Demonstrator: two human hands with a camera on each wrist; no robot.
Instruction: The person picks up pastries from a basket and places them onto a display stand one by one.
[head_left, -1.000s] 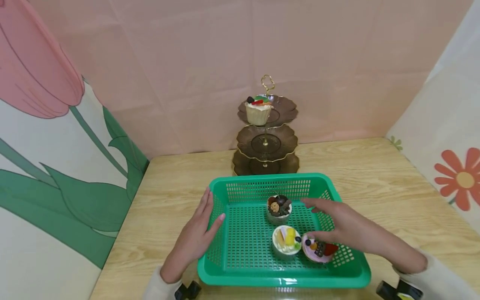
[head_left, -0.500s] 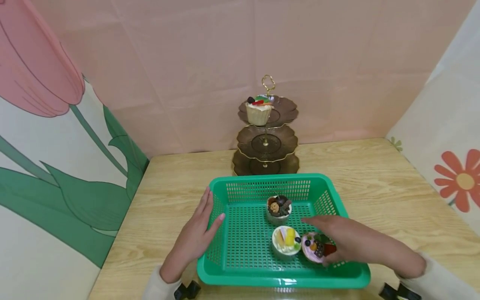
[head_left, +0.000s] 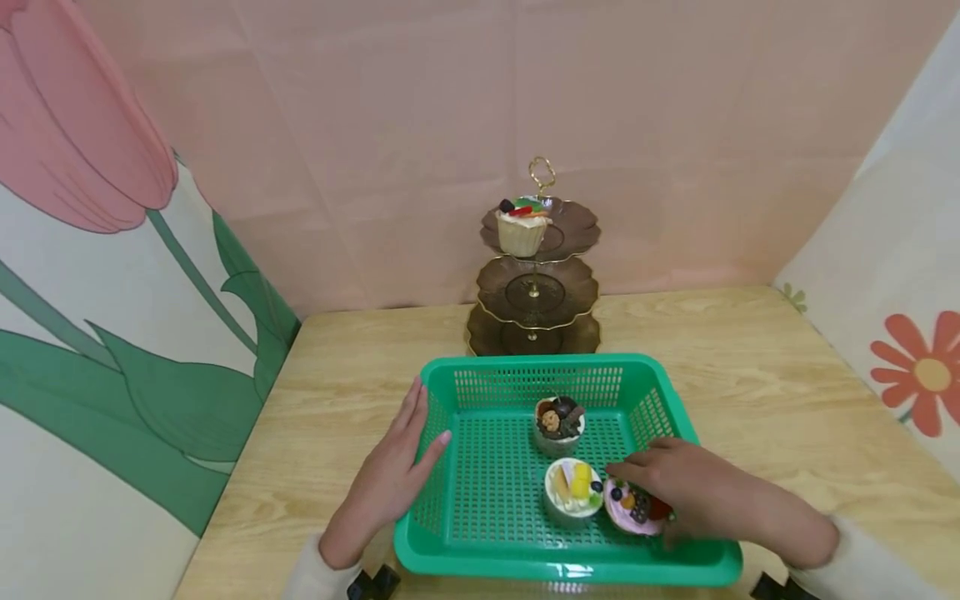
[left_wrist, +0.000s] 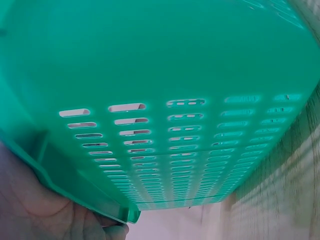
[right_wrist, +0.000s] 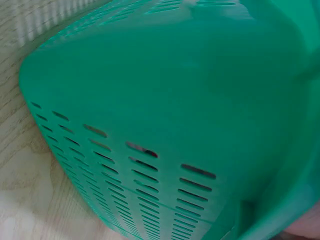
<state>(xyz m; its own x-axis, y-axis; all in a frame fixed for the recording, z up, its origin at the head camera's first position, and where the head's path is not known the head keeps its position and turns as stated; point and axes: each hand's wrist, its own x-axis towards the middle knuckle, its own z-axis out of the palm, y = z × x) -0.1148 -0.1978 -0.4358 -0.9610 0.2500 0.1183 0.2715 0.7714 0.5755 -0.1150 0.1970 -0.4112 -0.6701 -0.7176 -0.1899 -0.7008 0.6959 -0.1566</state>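
Note:
My right hand point(head_left: 697, 487) reaches into the green plastic basket point(head_left: 570, 571), its fingers and thumb around a pink-topped cupcake point(head_left: 628, 507) with berry and chocolate decorations. The grip is partly hidden under the hand. My left hand point(head_left: 393, 467) rests at the basket's left rim, fingers straight and thumb over the edge; the left wrist view shows its palm point(left_wrist: 40, 205) against the rim from outside. A cupcake with yellow fruit point(head_left: 572, 487) stands just left of the pink one, and a chocolate-topped cupcake point(head_left: 558, 423) sits behind it.
Behind the basket stands a three-tier brown cake stand point(head_left: 536, 292) with a gold handle. A fruit-topped cupcake point(head_left: 522, 233) occupies its top tier, at the left. The wooden table point(head_left: 352, 358) meets a pink backdrop point(head_left: 390, 167) at the back.
My right hand has lowered onto the pink cupcake from above and closed in around it, its thumb moving to the near right side. The left hand has stayed on the rim.

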